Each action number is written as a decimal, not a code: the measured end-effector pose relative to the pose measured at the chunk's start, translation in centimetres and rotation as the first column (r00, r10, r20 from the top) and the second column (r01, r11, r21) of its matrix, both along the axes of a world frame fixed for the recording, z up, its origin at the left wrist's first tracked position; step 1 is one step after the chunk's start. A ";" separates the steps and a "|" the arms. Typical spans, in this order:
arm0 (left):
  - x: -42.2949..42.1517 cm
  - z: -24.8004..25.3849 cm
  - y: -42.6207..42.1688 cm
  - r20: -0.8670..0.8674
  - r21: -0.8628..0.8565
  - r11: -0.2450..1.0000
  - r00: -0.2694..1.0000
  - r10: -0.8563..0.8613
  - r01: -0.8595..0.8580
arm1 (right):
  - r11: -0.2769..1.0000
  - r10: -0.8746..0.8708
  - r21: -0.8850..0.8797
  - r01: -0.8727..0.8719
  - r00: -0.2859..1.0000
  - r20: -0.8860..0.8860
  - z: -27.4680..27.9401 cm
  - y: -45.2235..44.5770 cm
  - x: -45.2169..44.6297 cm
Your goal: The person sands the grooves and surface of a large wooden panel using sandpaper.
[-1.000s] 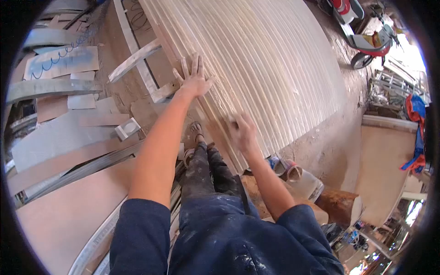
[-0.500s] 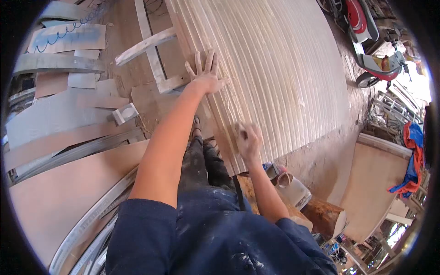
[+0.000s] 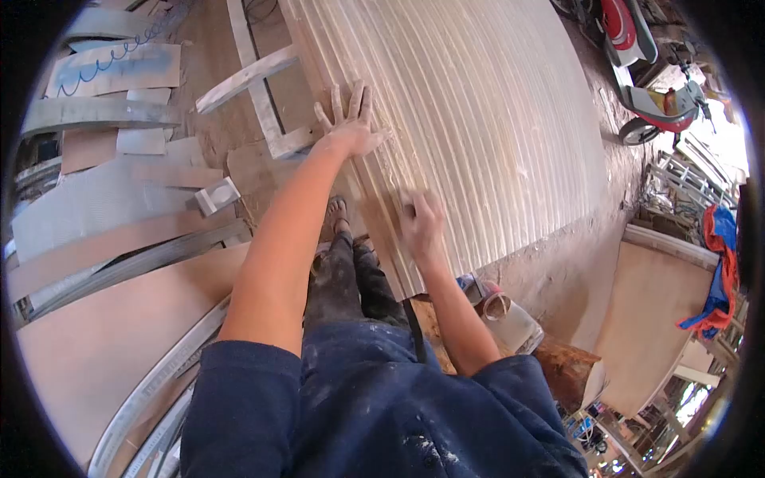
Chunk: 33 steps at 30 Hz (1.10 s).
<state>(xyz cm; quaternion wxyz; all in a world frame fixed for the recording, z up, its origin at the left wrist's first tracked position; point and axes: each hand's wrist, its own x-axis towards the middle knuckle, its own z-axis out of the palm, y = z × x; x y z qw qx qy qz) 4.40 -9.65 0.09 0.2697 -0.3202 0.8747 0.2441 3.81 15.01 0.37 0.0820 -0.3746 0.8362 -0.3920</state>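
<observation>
To your upper right, a red-and-grey scooter (image 3: 665,107) is standing on the dusty floor (image 3: 550,275), and below it a blue-and-red tarp (image 3: 723,227) is hanging beside a flat tan board (image 3: 653,319), while nearer you a brown log (image 3: 562,370) is lying just beside a whitish container (image 3: 519,327). Over on your left, curved strips (image 3: 155,390) are resting along the edge of a broad pinkish panel (image 3: 103,334), a small white block (image 3: 217,196) is sitting farther up, and a blue-stained sheet (image 3: 115,73) is lying beyond that among more offcuts (image 3: 89,150).
</observation>
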 end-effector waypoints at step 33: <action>-0.3 -0.5 -0.4 0.026 -0.058 0.998 0.999 -0.032 0.034 | 0.997 -0.070 0.046 0.070 0.998 0.001 -0.8 7.4 3.0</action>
